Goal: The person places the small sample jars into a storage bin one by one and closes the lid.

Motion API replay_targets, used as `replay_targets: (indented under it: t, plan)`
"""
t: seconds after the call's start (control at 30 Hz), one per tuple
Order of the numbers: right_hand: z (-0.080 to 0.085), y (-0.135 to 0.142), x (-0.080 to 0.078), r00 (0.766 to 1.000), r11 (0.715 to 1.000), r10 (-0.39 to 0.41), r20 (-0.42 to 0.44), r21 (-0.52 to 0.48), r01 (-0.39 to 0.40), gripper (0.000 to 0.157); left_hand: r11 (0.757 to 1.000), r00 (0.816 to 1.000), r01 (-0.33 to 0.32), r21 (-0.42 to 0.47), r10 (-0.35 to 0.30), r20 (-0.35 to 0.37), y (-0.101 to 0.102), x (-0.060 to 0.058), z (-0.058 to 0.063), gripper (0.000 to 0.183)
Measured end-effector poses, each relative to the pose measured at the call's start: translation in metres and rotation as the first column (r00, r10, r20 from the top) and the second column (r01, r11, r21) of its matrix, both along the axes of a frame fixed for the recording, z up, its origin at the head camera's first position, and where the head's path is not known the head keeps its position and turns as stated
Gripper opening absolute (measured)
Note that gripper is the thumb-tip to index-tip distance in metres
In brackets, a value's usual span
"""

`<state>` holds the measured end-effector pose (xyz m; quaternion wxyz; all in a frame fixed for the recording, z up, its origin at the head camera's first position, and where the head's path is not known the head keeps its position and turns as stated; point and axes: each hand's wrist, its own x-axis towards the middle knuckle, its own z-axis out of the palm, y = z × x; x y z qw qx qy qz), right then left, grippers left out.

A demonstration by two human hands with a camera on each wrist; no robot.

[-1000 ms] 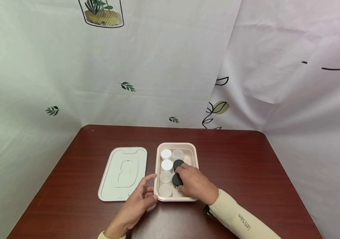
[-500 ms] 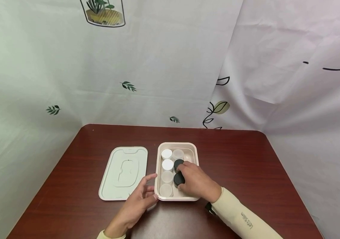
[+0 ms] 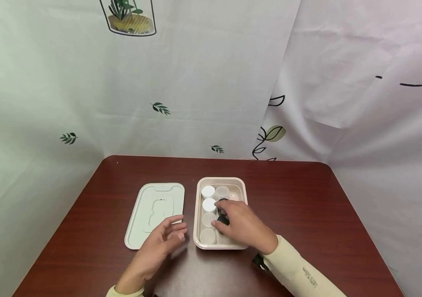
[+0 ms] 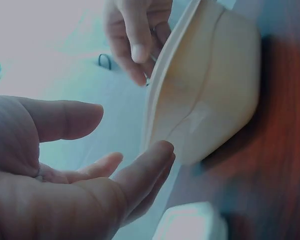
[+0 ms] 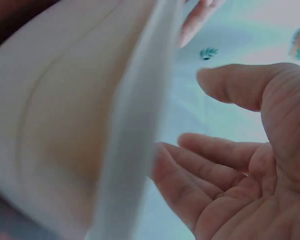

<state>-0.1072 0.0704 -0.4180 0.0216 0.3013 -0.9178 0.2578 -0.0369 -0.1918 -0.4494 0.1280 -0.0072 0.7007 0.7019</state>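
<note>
A cream plastic box (image 3: 232,246) stands on the table with small round jars in two columns. The left column has white-lidded jars (image 3: 209,205) at the back and clear-lidded jars (image 3: 208,236) in front. In the right column a clear-lidded jar (image 3: 222,192) stands behind two black-lidded jars (image 3: 223,220), which are partly covered by my right hand (image 3: 241,222). That hand is over the box, thumb and fingers spread apart, holding nothing. My left hand (image 3: 160,243) is in the air left of the box, fingers relaxed, with nothing in it; the left wrist view shows its fingertips near the box wall.
A pale green lid (image 3: 154,214) lies flat on the dark red table (image 3: 288,198), left of the box and partly behind my left hand. White printed cloth (image 3: 203,74) hangs behind the table and along its sides.
My left hand has come off the box's left side and moved left. My right hand has let go of the front black-lidded jar and risen slightly, its fingers opening. The jars keep their places.
</note>
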Motion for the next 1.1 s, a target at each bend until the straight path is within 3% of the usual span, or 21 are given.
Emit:
replay_targets:
  t: [0.13,0.27,0.37,0.63,0.83,0.97,1.1]
  plan:
    - [0.005,-0.008,0.009,0.99,0.983,0.035,0.137,-0.183,-0.009,0.047,1.0,1.0,-0.027,0.004,0.027,-0.011,-0.014,-0.001,0.007,0.062]
    - [0.004,-0.023,0.018,0.944,0.932,0.117,0.308,-0.363,0.003,0.052,0.996,0.996,-0.082,-0.026,0.081,-0.04,-0.034,-0.001,0.016,0.061]
    - [0.001,-0.036,0.022,0.913,0.909,0.157,0.376,-0.417,0.015,0.057,0.99,0.99,-0.129,-0.047,0.126,-0.068,-0.053,-0.001,0.021,0.059]
    - [-0.004,-0.058,0.025,0.865,0.881,0.201,0.459,-0.471,0.044,0.064,0.98,0.98,-0.194,-0.051,0.192,-0.045,-0.093,0.001,0.023,0.066]
    - [-0.009,-0.077,0.029,0.844,0.812,0.222,0.488,-0.572,0.118,0.062,0.965,0.967,-0.255,-0.062,0.255,-0.011,-0.114,0.002,0.012,0.068]
    - [-0.015,-0.092,0.036,0.845,0.776,0.216,0.49,-0.612,0.156,0.061,0.959,0.963,-0.269,-0.095,0.271,0.01,-0.127,0.001,0.005,0.07]
    - [-0.02,-0.104,0.044,0.867,0.771,0.185,0.462,-0.615,0.163,0.062,0.955,0.96,-0.269,-0.127,0.277,0.047,-0.134,0.0,-0.005,0.071]
